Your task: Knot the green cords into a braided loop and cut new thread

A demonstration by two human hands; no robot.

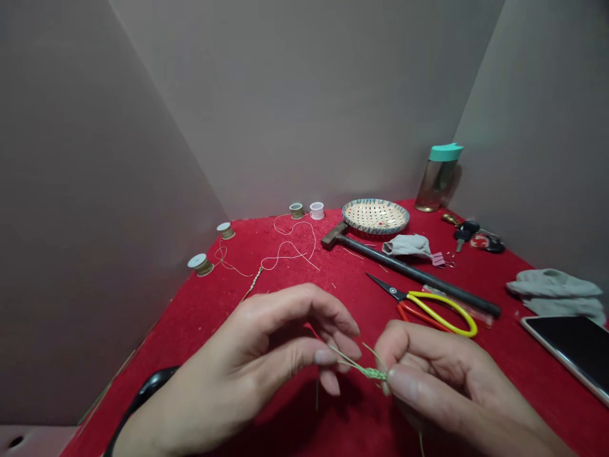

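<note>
My right hand (pixel 428 374) pinches the end of a short green braided cord (pixel 375 373) between thumb and forefinger, just above the red cloth. Loose thin green strands (pixel 345 359) run from the braid to my left hand (pixel 285 355), where thumb and fingers close on them. One strand end sticks up beside the right fingertips, and another hangs below the left fingers. Part of the braid is hidden behind the right thumb. Beyond my right hand lie scissors (pixel 428 304) with one yellow and one red handle, blades pointing to the left.
A hammer (pixel 409 270) lies diagonally behind the scissors. Thread spools (pixel 200 264), a woven basket (pixel 375 230) and a bottle (pixel 438 178) stand toward the back. Keys (pixel 464 233), grey cloth (pixel 554 289) and a phone (pixel 571 349) occupy the right side. Grey walls enclose the table.
</note>
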